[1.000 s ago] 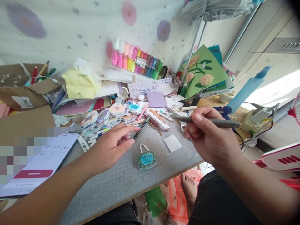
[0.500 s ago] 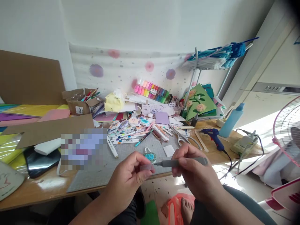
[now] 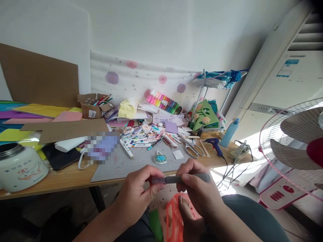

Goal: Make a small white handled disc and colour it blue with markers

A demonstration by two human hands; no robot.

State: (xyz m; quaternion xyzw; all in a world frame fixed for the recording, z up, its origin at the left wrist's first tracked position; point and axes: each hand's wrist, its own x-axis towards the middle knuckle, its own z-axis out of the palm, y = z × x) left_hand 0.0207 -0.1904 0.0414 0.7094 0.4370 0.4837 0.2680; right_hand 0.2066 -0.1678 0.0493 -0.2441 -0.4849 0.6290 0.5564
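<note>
Below the table's front edge, my left hand (image 3: 141, 193) pinches a translucent pen cap (image 3: 158, 180) between thumb and fingers. My right hand (image 3: 199, 188) is closed around a grey marker (image 3: 174, 179), which points left. The cap and the marker's front end meet in line, and the tip is not visible. On the grey cutting mat (image 3: 108, 168) just beyond lies a small blue oval decorated piece (image 3: 160, 158) with a white loop on top. A white paper square (image 3: 178, 154) is to its right.
Markers (image 3: 141, 144), paper cutouts and scissors (image 3: 193, 148) crowd the mat's back. A blue glue gun (image 3: 214, 144), bottle (image 3: 230, 132) and cables stand right, beside a pink fan (image 3: 290, 144). A white jar (image 3: 21, 168) is at the left.
The cap and marker, which were slightly apart with the tip showing, now meet end to end. My right hand has moved left. The view has shifted, showing more of the fan and jar.
</note>
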